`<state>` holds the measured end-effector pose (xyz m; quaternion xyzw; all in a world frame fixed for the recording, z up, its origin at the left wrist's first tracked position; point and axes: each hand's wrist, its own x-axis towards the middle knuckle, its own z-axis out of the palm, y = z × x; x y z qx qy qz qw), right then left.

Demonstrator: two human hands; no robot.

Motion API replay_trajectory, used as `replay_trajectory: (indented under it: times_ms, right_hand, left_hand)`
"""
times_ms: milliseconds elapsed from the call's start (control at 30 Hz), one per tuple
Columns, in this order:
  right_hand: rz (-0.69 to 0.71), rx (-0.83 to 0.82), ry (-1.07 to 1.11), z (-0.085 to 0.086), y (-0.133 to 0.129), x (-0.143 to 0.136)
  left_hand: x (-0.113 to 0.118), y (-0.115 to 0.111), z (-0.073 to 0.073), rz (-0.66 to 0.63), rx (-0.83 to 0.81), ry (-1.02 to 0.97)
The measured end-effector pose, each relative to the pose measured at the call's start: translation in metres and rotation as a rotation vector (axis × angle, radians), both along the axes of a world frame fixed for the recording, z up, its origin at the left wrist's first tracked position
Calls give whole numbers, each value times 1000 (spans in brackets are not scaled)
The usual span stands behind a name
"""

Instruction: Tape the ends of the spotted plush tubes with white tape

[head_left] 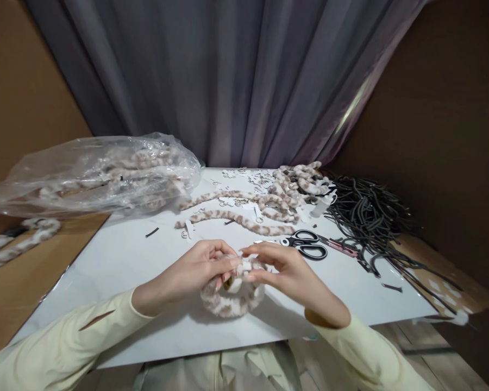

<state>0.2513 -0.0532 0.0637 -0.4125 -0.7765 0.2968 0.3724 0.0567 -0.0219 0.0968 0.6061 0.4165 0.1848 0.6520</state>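
Note:
A fluffy white plush strap with brown spots (233,308) is bent into a loop just above the table's front half. My left hand (204,266) pinches it at the top left of the loop, thumb and fingers closed. Opposite, my right hand (283,267) has its thumb and fingertips around a small white piece (246,266) on the strap, too blurred to name. A gold-coloured bit (227,283) shows beneath the left fingers. Black-handled scissors (312,252) lie beyond my right hand, close to a pink-handled tool (342,247).
Two spotted straps (236,218) stretch across the white table (146,271). Behind them are scattered small metal rings and a heap of straps (305,176). Black cords (362,209) pile up at right, near a small white bottle (321,206). A clear plastic bag (77,157) of straps fills the back left.

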Motion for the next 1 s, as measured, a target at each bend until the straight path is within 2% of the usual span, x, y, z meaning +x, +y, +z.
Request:
replay_trajectory:
  times_ms: [67,133,233,333,433,600,667,833,1000]
  right_hand:
    - [78,-394,171,3,3,7]
    - [153,-639,303,3,4,12]
    - [282,-757,352,-1,2,9]
    - [362,-751,251,-4,1,2]
    - [274,-617,112,-5,4,-3]
    - [201,-25,-71,-1,12,5]
    - [178,123,-219,2,12,11]
    - [94,352,-604,20,1,20]
    - [110,395,-649,38,-17,13]
  left_hand:
    - [0,-2,0,-28,-7,0]
    - [1,-4,0,-50,2,4]
    - [1,-7,0,-66,25,23]
    - [1,-9,1,-56,40,33]
    - [1,-10,2,-69,60,54]
    - [3,-14,0,-95,71,65]
    - [4,-15,-1,-100,83,63]
    - [5,-14,-10,-116,140,103]
    - [4,-10,-18,-79,248,112]
